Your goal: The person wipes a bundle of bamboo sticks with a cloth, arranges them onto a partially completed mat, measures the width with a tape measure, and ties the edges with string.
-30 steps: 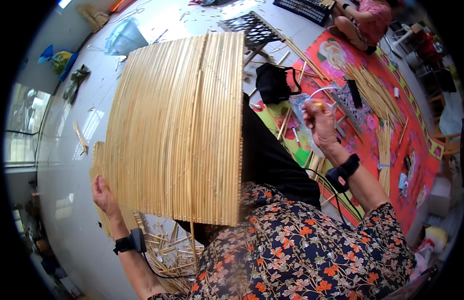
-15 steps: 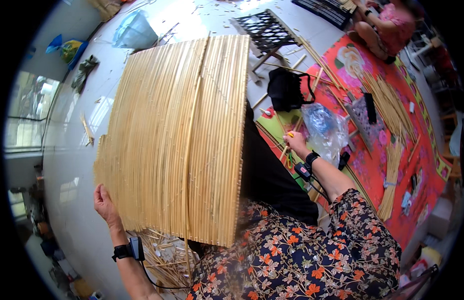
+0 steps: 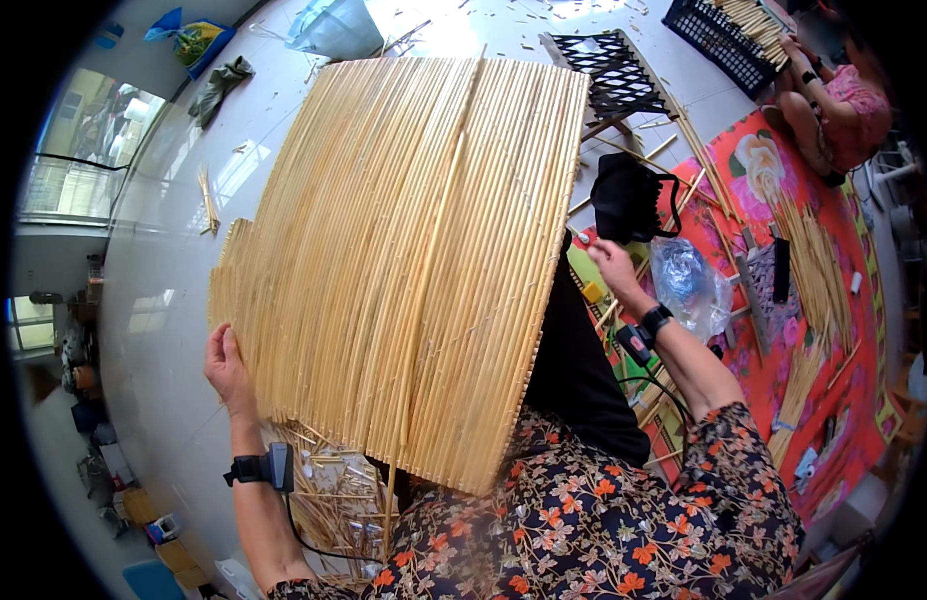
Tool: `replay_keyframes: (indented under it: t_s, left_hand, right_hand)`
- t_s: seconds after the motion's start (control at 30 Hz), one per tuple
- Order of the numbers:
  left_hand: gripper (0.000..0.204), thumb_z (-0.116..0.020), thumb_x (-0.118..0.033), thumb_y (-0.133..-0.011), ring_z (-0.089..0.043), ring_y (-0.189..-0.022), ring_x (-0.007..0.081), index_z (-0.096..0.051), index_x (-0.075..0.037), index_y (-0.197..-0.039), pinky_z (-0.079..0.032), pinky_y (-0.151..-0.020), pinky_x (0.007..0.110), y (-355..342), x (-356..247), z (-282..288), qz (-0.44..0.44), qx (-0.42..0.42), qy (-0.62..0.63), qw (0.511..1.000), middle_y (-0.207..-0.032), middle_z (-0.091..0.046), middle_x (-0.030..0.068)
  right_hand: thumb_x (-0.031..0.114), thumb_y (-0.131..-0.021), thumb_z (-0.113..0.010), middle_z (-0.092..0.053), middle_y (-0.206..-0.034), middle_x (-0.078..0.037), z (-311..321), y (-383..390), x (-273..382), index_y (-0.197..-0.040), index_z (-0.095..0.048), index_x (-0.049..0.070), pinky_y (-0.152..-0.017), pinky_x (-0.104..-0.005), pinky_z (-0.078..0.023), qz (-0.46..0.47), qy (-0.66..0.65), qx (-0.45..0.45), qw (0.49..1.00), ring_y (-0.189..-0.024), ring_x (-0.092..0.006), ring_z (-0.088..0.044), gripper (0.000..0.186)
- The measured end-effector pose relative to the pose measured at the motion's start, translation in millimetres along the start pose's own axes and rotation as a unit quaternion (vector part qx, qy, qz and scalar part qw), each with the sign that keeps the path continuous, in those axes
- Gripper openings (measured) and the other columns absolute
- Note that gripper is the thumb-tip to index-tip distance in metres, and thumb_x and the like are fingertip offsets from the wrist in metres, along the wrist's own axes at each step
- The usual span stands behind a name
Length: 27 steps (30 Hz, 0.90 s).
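Note:
A wide mat of straw-coloured sticks [image 3: 383, 250], bound side by side, rests across my lap. One loose, longer stick [image 3: 438, 235] lies along it and juts past the far edge. My left hand [image 3: 228, 370] is closed at the mat's lower left edge, thumb and fingers pinching it. Beyond the mat's right edge my right hand [image 3: 615, 268] has its fingers drawn together beside a small white object [image 3: 583, 238]; whether they hold anything is too small to tell. A yellow block [image 3: 592, 292] lies just below that hand.
A black bag [image 3: 628, 195] and a clear plastic bag [image 3: 689, 285] lie on the red flowered cloth [image 3: 733, 380]. Stick bundles [image 3: 813, 270] are farther right. A folding stool [image 3: 613, 75] stands ahead. Another person [image 3: 843, 110] sits by a black crate [image 3: 723, 40]. Scraps [image 3: 328, 490] litter the floor.
My right hand has left the yellow block and reached forward to the small white object. The view has turned, shifting everything rightward. My left hand stays at the mat's edge.

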<state>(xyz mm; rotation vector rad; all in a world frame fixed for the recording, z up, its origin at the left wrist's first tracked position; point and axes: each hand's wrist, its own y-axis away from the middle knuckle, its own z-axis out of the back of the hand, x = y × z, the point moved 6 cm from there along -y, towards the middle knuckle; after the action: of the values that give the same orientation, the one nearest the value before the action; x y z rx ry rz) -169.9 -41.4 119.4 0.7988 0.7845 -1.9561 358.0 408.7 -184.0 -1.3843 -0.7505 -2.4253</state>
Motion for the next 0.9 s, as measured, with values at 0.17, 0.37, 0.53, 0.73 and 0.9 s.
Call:
replay_keyframes:
  t_s: [0.17, 0.37, 0.53, 0.73, 0.9]
  left_hand:
    - [0.022, -0.059, -0.016, -0.102, -0.057, -0.09, 0.0068, -0.066, 0.001, -0.115, -0.048, -0.081, 0.022, -7.1, -2.2, -6.6, -0.02, 0.0, 0.033, 0.999, -0.1, -0.065, 0.0004]
    - [0.023, -0.06, -0.017, -0.102, -0.057, -0.087, 0.0071, -0.066, 0.001, -0.115, -0.049, -0.077, 0.022, -39.2, 9.3, -40.2, -0.057, 0.022, 0.062, 0.996, -0.096, -0.066, 0.0]
    - [0.025, -0.063, -0.018, -0.1, -0.062, -0.089, 0.0108, -0.066, 0.001, -0.116, -0.051, -0.079, 0.025, -72.0, -7.5, -54.9, -0.092, 0.096, -0.099, 0.986, -0.099, -0.069, 0.0045]
    - [0.044, -0.071, -0.028, -0.092, -0.063, -0.095, 0.0237, -0.063, 0.002, -0.123, -0.052, -0.086, 0.036, 14.6, -158.0, -117.3, -0.165, 0.284, 0.015, 0.944, -0.111, -0.066, 0.0126]
    - [0.042, -0.074, -0.017, -0.086, -0.057, -0.104, 0.0299, -0.062, 0.001, -0.122, -0.048, -0.091, 0.038, 115.4, -224.8, -144.2, -0.305, 0.267, -0.175, 0.897, -0.111, -0.059, 0.0137]
  right_hand:
    - [0.034, -0.099, -0.062, -0.067, -0.086, -0.002, 32.3, 48.0, 217.7, -0.113, -0.063, 0.003, -0.053, -0.0192, -0.045, -0.011, -0.398, 0.065, 0.915, -0.066, -0.0075, -0.061, 0.034]
    - [0.021, -0.095, -0.068, -0.061, -0.077, 0.002, 19.7, 38.5, 282.7, -0.104, -0.06, 0.006, -0.04, -0.0179, -0.033, 0.03, -0.389, 0.121, 0.913, -0.051, -0.0026, -0.048, 0.019]
    - [0.02, -0.095, -0.067, -0.064, -0.079, 0.0, 13.0, 60.1, 280.7, -0.104, -0.06, 0.004, -0.043, -0.0191, -0.038, 0.012, -0.367, 0.074, 0.927, -0.056, -0.0053, -0.054, 0.02]
    - [0.022, -0.093, -0.069, -0.067, -0.085, -0.003, 16.4, 94.7, 262.4, -0.104, -0.062, 0.0, -0.049, -0.0206, -0.043, 0.013, -0.364, 0.025, 0.931, -0.06, -0.0077, -0.057, 0.026]
    - [0.025, -0.093, -0.069, -0.069, -0.094, -0.002, 7.5, 148.5, 246.7, -0.112, -0.062, 0.004, -0.055, -0.0198, -0.046, 0.042, -0.358, -0.003, 0.933, -0.073, -0.0076, -0.063, 0.029]
